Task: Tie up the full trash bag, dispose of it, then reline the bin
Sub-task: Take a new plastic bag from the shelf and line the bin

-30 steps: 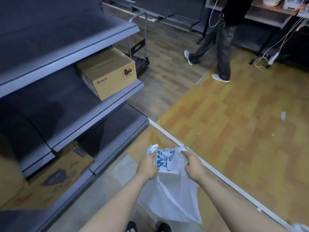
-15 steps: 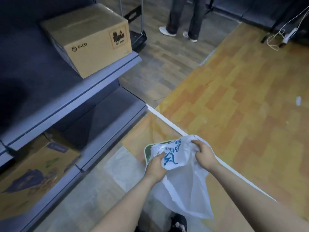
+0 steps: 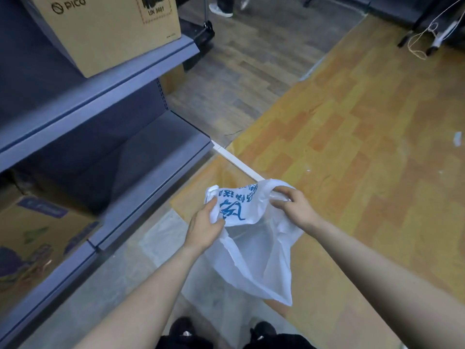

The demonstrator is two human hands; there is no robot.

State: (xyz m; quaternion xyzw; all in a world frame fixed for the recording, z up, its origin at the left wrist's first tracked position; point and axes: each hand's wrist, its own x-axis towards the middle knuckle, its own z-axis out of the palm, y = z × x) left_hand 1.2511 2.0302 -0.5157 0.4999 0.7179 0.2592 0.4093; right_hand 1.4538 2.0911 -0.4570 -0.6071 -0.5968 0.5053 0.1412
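The person stands over a white plastic bag (image 3: 254, 250) with blue print, held in the air at about 6 o'clock of the view, above their dark shoes (image 3: 181, 328). The left hand (image 3: 205, 226) pinches the bag's near rim between thumb and curled fingers, beside the blue lettering. The right hand (image 3: 293, 206) has its grip curled over the far rim at roughly 3 o'clock from the left, thumb and fingers clamped on the plastic, so the mouth gapes between the two hands. The bag's body hangs slack below, down to a corner near the right forearm. A clear plastic sheet (image 3: 161, 238) lies on the grey floor under it. At 9 o'clock runs a grey metal shelf (image 3: 105, 114); a cardboard box (image 3: 108, 31) marked PICO sits on its upper level at 11 o'clock. A white strip (image 3: 236, 162) divides the grey floor from orange wood flooring at 2 o'clock
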